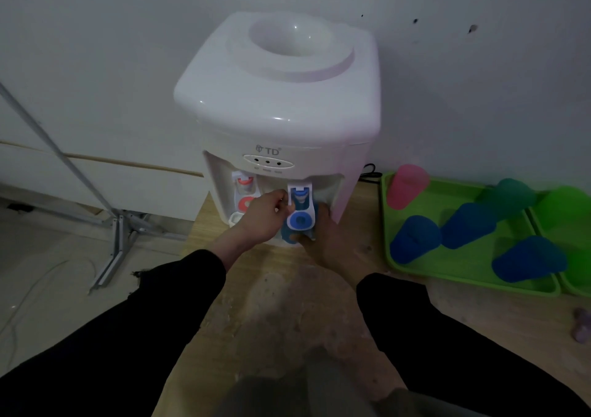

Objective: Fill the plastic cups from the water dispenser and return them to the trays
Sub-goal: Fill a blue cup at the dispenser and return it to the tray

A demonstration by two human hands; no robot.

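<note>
A white water dispenser (278,103) stands on a wooden surface, with no bottle on top. It has a red tap (245,189) on the left and a blue tap (300,207) on the right. My left hand (260,218) pinches the left side of the blue tap. My right hand (323,237) holds a blue cup (289,235) under that tap; the tap and my fingers hide most of the cup. To the right, a green tray (460,272) carries a pink cup (404,186), three blue cups (415,239) and a teal cup (508,194).
A second green tray (575,284) with green cups (567,205) touches the first at the far right. A metal stand (118,240) rises at the left over the floor. A black cable (369,170) runs behind the dispenser. The wall is close behind.
</note>
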